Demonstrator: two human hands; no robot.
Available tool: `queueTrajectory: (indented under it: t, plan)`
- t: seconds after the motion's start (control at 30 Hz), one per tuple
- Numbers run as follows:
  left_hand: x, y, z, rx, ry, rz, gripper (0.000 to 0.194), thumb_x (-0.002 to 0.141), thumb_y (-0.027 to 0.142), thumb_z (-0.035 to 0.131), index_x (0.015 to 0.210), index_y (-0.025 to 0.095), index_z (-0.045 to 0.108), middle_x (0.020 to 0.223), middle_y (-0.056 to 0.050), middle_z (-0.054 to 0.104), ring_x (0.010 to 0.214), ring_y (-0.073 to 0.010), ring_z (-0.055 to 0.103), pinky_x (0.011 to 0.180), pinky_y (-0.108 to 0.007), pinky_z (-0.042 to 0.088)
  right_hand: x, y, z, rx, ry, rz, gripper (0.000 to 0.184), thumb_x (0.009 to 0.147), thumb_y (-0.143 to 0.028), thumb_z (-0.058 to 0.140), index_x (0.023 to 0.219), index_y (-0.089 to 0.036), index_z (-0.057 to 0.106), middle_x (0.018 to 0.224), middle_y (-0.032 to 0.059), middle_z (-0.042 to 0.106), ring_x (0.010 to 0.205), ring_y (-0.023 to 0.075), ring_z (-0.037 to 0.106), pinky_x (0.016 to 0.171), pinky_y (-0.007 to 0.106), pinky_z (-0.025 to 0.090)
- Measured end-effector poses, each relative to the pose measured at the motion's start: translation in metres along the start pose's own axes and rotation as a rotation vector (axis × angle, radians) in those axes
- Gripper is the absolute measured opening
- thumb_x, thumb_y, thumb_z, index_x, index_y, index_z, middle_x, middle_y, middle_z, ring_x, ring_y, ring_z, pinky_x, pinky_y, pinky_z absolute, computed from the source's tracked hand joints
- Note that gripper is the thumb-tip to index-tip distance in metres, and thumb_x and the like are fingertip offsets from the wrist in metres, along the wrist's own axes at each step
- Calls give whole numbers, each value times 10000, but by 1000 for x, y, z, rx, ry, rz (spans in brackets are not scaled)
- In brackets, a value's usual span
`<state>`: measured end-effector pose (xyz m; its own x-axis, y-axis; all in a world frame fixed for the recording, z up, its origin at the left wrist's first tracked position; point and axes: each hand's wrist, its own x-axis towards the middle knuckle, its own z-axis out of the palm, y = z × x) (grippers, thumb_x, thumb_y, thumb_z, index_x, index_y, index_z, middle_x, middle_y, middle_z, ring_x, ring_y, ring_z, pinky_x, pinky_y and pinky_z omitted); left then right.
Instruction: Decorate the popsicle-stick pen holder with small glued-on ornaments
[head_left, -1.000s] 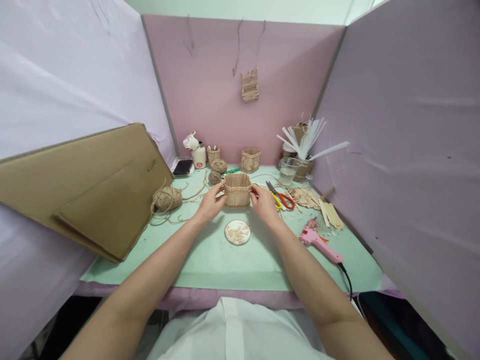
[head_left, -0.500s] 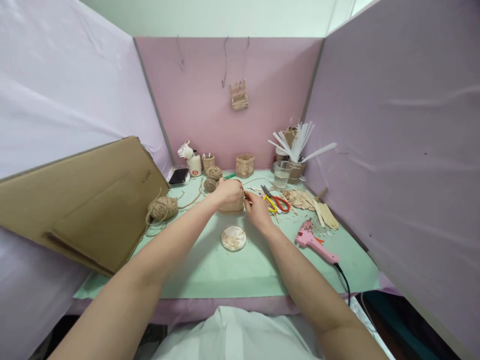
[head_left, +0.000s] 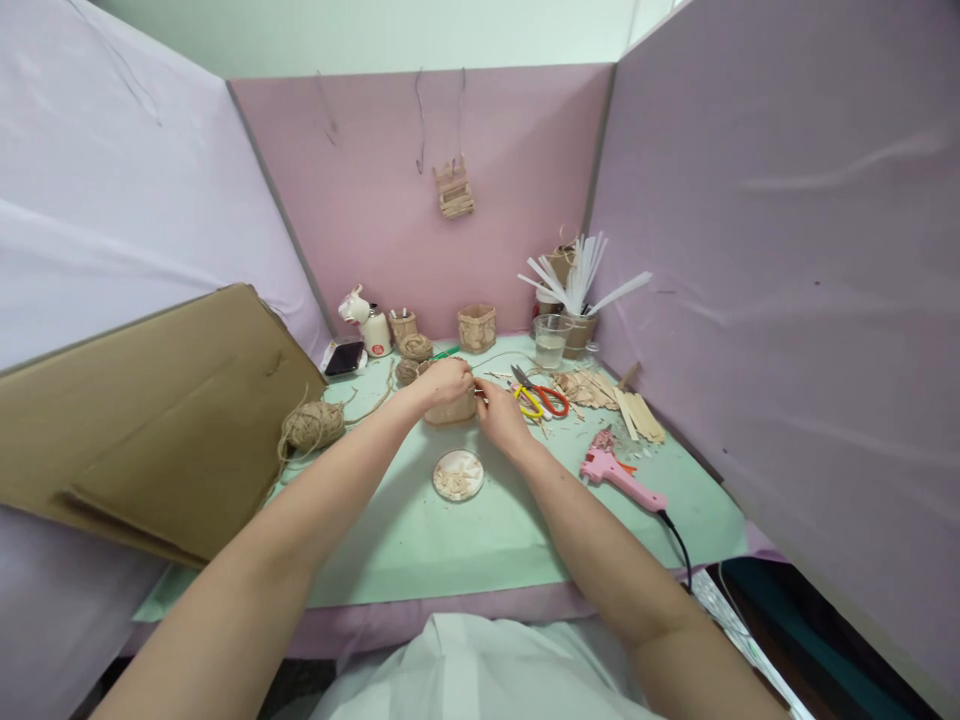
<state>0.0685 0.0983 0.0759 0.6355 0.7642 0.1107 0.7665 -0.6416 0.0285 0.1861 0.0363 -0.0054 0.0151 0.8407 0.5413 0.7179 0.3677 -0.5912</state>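
On the table in front of me stands a small tan container [head_left: 451,414] with a darker band along its base. My left hand [head_left: 448,382] is closed over its top right edge and hides most of the rim. My right hand [head_left: 501,414] is at the container's right side, its thumb and fingers pinched together close to the left fingertips. Whatever lies in that pinch is too small to make out. Nearer to me is a round white dish [head_left: 458,477] with pale scraps in it.
Right of my hands lie scissors [head_left: 551,402], wooden strips [head_left: 645,418] and a pink glue gun [head_left: 622,482] with its cord. A twine ball [head_left: 313,426] and a cardboard sheet [head_left: 165,420] are at left. Behind stand a woven-looking pot [head_left: 477,329] and a clear cup [head_left: 550,343].
The whole view has shifted and tilted slightly with my head. Both hands stay at the container, with only small finger movement.
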Motion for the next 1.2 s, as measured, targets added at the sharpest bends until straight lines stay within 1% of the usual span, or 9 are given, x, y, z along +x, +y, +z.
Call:
queueTrajectory:
  t: [0.23,0.4,0.5,0.6,0.73,0.87,0.97,1.13,1.2]
  plan:
    - [0,-2,3,-19,13,30,336,804,203,349,833,130,676,929,-114,689,862,-195,614,779,-261,443,2,-2,-2,-46,-34,-15,366,840,-90,382,1153,-138,566,1095,132,650,997,217,590,873,318,429]
    - [1,-3,4,-38,10,34,322,779,183,357,803,126,673,905,-117,686,839,-192,609,763,-258,441,1,-5,-1,-110,-43,-18,347,848,-100,375,1139,-130,561,1057,149,644,970,236,591,850,329,437]
    - [0,-2,2,-56,13,37,321,770,179,359,802,125,674,903,-118,687,833,-194,606,761,-263,440,0,-6,0,-130,-40,-17,371,837,-83,374,1161,-119,551,1073,162,637,1001,242,584,876,338,432]
    - [-3,-2,0,-71,16,40,330,779,200,356,815,134,678,913,-106,690,839,-193,605,766,-264,442,-1,-3,2,-49,-21,-12,422,808,-55,384,1193,-125,542,1125,153,632,1042,227,578,912,334,427]
    - [-5,-3,-1,-92,24,33,333,784,222,360,824,145,682,919,-93,690,840,-190,603,754,-258,440,-2,4,4,143,21,51,454,783,-47,393,1190,-158,560,1114,100,661,1011,193,605,904,317,448]
    - [-4,-3,0,-93,26,31,328,784,213,358,814,142,677,908,-95,687,829,-191,601,751,-260,440,-2,9,5,200,39,54,447,787,-52,393,1171,-183,579,1094,78,676,1004,184,615,898,309,453]
    - [-3,-3,1,-88,24,38,328,792,204,348,816,144,670,916,-92,685,838,-188,600,762,-260,438,-1,8,4,164,27,31,448,786,-43,389,1173,-165,579,1117,97,663,1008,188,609,903,309,448]
    - [-2,-2,0,-76,13,39,310,786,191,357,807,141,662,917,-101,683,850,-196,602,767,-264,434,0,0,2,-9,-9,-17,423,787,-45,388,1158,-139,568,1120,139,638,1038,223,578,919,341,427]
    - [-2,-2,0,-74,13,36,310,785,194,359,801,140,664,904,-103,686,840,-196,602,756,-263,435,0,-2,2,-29,-11,-11,415,787,-50,388,1159,-121,558,1110,153,632,1032,234,577,910,350,430]
